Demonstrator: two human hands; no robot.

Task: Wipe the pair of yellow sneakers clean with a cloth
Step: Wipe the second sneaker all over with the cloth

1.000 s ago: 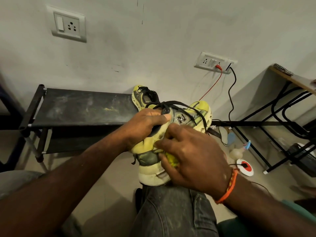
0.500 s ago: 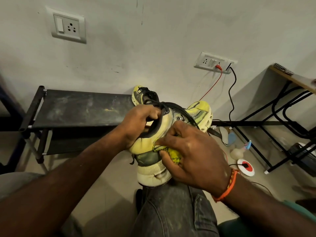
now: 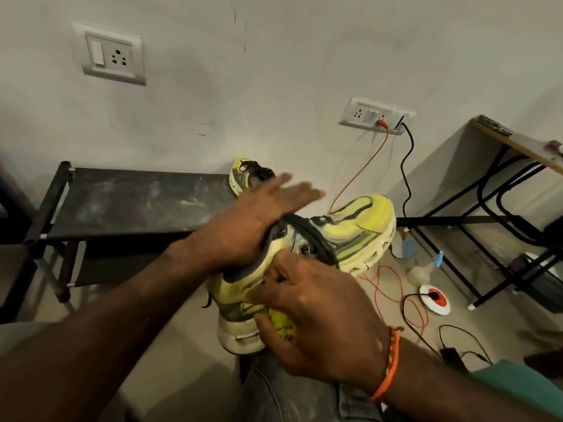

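Rack (image 3: 128,202), black w/ dusty top, sits at 9-10 o'clock against the wall; prob the parking spot, since sneaker 2 (image 3: 243,175) waits on its right end at 12 o'clock, well clear of the work. Sneaker 1 (image 3: 344,236) is dead centre, heel braced on the knee (image 3: 292,391) at 6 o'clock, toe aimed at 2 o'clock; that tilt puts the heel/side panel up toward the cloth. Left hand (image 3: 253,226) at 11 o'clock: fingers straight and fanned out, gripping nothing, palm/wrist pressed on the collar and laces, so it acts as a clamp vs wiping force, imo. Right hand (image 3: 316,318) at 5 o'clock: fingers curled tight round a wadded yellow cloth (image 3: 278,322), pushing it onto the heel side of sneaker 1. Wad is small, mostly hidden under the palm. Floor cables (image 3: 405,300) at 3-4 o'clock, apart from the job. Est: 1 of 2 shoes in progress.
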